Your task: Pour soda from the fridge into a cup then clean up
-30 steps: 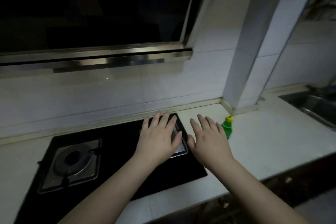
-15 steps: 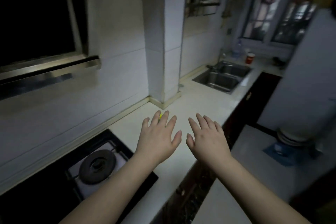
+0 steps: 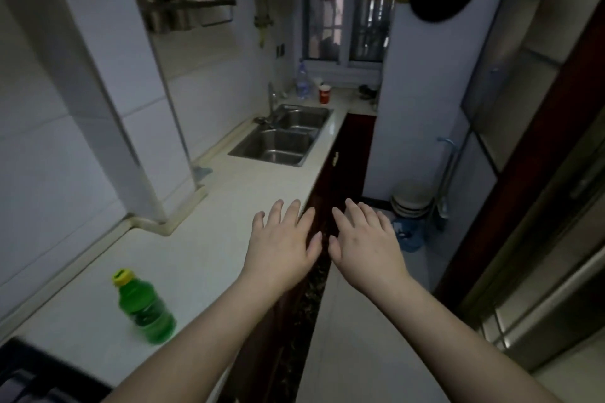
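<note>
Both hands are held out ahead of the person, palms down, holding nothing. The left hand (image 3: 284,247) hovers over the front edge of the surface (image 3: 209,206); the right hand (image 3: 363,239) hangs just beside it, over the floor, thumbs nearly meeting. The fingers (image 3: 278,211) of each are straight and slightly spread, a ready pose rather than a grasp.

A green bottle (image 3: 145,307) with a yellow cap stands upright on the surface at about 8 o'clock from the hands, well apart from them and near the stove corner (image 3: 19,376). It may be the soda, though the label cannot be read.

At 12 o'clock, far along the surface beyond the sink (image 3: 281,136), a red cup (image 3: 324,94) stands beside a clear bottle (image 3: 302,80), by the window. The tall white body at 1 o'clock looks like the fridge (image 3: 422,101), its door closed.

Judging from this, the pouring has not begun: the cup waits at the far end, likely where the pouring will be done.
</note>
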Tool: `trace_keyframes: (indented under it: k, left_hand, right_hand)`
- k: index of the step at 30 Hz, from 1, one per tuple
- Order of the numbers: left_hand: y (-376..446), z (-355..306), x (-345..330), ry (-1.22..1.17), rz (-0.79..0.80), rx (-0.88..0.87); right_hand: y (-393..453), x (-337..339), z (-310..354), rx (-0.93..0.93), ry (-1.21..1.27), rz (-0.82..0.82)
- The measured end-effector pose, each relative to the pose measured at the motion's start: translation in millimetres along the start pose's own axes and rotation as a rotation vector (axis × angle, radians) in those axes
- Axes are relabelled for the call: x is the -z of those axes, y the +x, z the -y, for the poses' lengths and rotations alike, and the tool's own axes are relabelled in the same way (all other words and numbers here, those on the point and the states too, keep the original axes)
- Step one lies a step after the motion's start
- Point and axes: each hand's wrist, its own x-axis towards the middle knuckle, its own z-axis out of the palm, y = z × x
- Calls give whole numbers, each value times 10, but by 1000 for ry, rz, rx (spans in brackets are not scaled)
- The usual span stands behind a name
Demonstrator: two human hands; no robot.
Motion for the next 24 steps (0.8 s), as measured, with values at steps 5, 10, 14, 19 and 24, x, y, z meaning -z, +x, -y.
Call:
trace_keyframes:
  k: [5,10,14,19,24]
  left_hand:
    - [538,-452,-90,-40,-11,-55]
    - [980,-693,-169,-43,-12,-85]
    - [1330,-771,-259,-50,-26,-112]
    - [1842,-730,-430,-64,-25,-129]
    - [2448,-532,-578,-115,-45,-130]
  right_hand:
    - [241,-46,-619,-58,1,23]
    - [486,-80,-1025,-107,14,3]
    - [747,-140,-1219,-121,11,16]
    - [1187,-258,-1391,-144,14,23]
    - [1784,-405,-1504,-163,-14,13]
